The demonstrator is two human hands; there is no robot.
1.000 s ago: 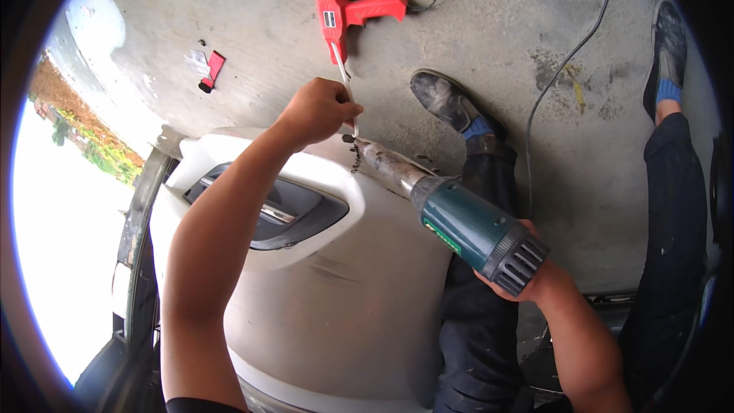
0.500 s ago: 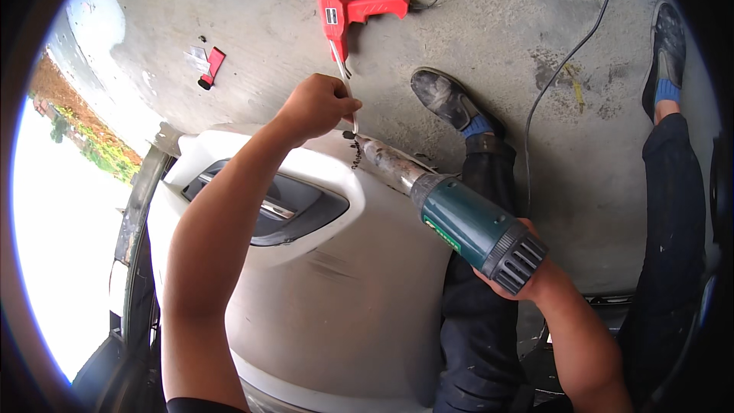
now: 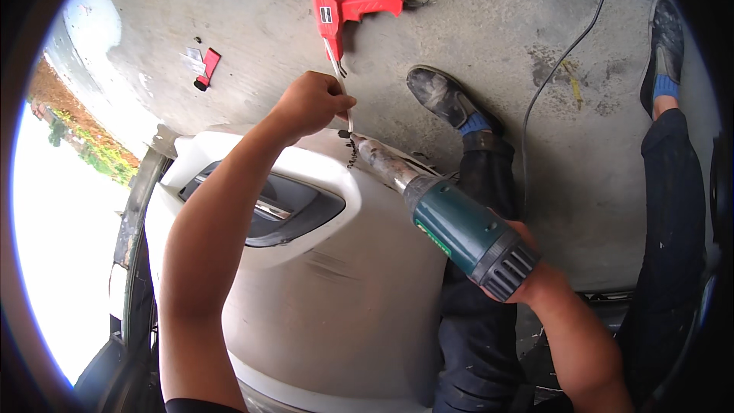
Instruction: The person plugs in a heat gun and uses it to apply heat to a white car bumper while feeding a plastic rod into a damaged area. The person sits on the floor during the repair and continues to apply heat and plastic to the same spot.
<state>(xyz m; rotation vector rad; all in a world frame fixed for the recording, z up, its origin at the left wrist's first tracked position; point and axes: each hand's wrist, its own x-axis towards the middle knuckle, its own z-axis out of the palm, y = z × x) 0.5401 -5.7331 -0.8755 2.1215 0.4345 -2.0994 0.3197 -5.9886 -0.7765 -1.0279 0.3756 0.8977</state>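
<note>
Your left hand (image 3: 312, 102) pinches a thin, white, plastic-looking rod (image 3: 351, 120) between closed fingertips, its near end by the dark, jagged seam (image 3: 352, 154) at the far edge of the white, curved car panel (image 3: 375, 275). Your right hand (image 3: 537, 279) wraps the dark-green, cylindrical hot-air gun (image 3: 459, 226); ideally, hold its nozzle steady, fingertips clear.

The hot-air gun (image 3: 457, 226) had smooth plastic and a stained metal nozzle (image 3: 386, 163). The bumper (image 3: 367, 306) looked smooth, the concrete floor (image 3: 489, 23) rough.
</note>
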